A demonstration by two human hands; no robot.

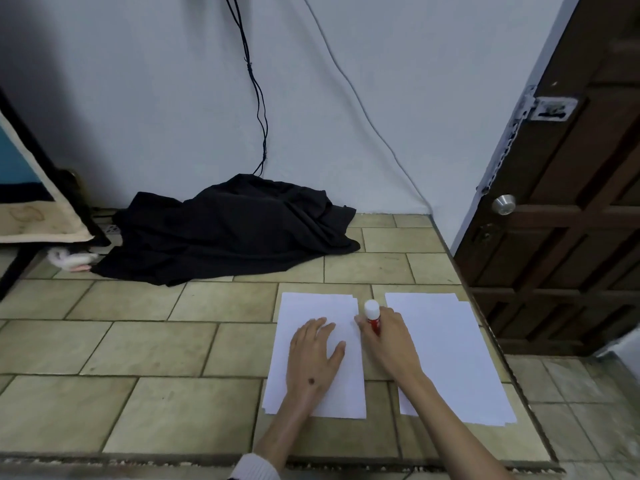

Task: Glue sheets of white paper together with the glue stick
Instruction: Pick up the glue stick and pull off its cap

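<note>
the glue stick [372,315] stands nearly upright, white cap on top, in the gap between two paper stacks on the tiled ledge [173,341]. the right hand [388,336] curls its fingers around the red body, seemingly gripping it. the left hand [313,351] lies flat, fingers spread, on the left paper stack [346,382]; the right paper stack [457,355] lies untouched.

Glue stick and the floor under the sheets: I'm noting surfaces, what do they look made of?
Glue stick: likely smooth plastic, with a glossy red body and white cap. Floor: apparently matte beige ceramic or stone tiles, with dark grout lines between them.
</note>
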